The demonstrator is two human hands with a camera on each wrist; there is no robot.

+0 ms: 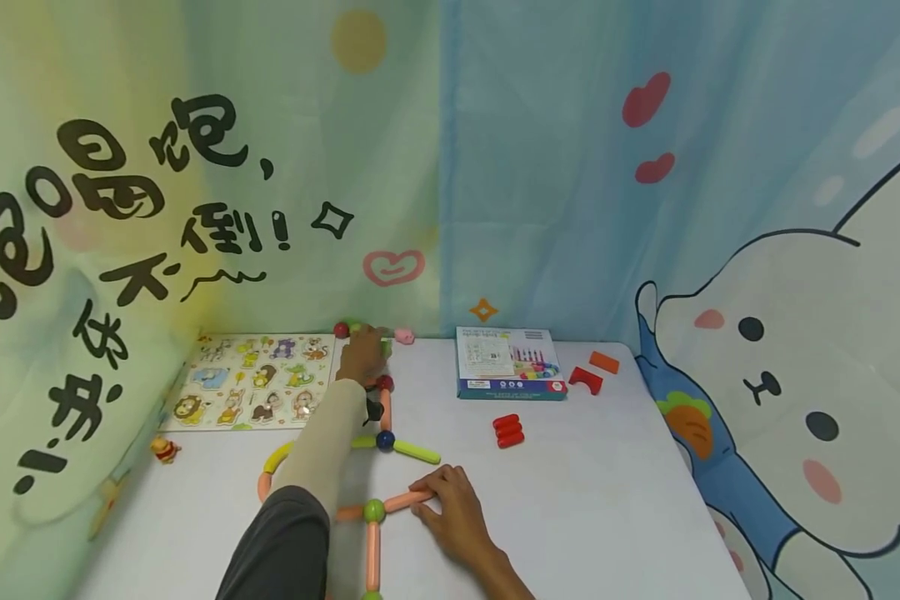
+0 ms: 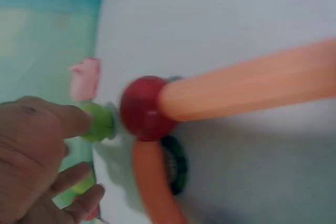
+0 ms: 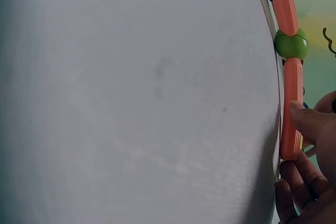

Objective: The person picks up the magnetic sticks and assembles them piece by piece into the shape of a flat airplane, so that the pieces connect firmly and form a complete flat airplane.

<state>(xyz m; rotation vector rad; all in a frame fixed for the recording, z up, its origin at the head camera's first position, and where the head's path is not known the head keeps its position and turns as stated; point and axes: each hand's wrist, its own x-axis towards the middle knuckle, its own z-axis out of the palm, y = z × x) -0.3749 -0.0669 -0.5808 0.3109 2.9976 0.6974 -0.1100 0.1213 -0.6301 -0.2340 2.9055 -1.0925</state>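
Observation:
My left hand (image 1: 363, 357) reaches to the back of the table, over a cluster of small balls. In the left wrist view a fingertip touches a green ball (image 2: 101, 123), while the lower fingers (image 2: 86, 195) bend loosely beside it. My right hand (image 1: 453, 512) pinches the end of an orange rod (image 3: 292, 93) between thumb and fingers. That rod joins a green ball connector (image 1: 374, 510), from which other orange rods branch. Nearer the left hand, a red ball (image 2: 148, 107) links two orange rods.
Left of the arm lies an animal picture board (image 1: 262, 398), with a small bear figure (image 1: 165, 450) below it. A pink figure (image 1: 404, 336) stands at the back edge. Rightward are a box (image 1: 510, 364), red rods (image 1: 507, 431), a red arch (image 1: 586, 380) and an orange block (image 1: 604, 362).

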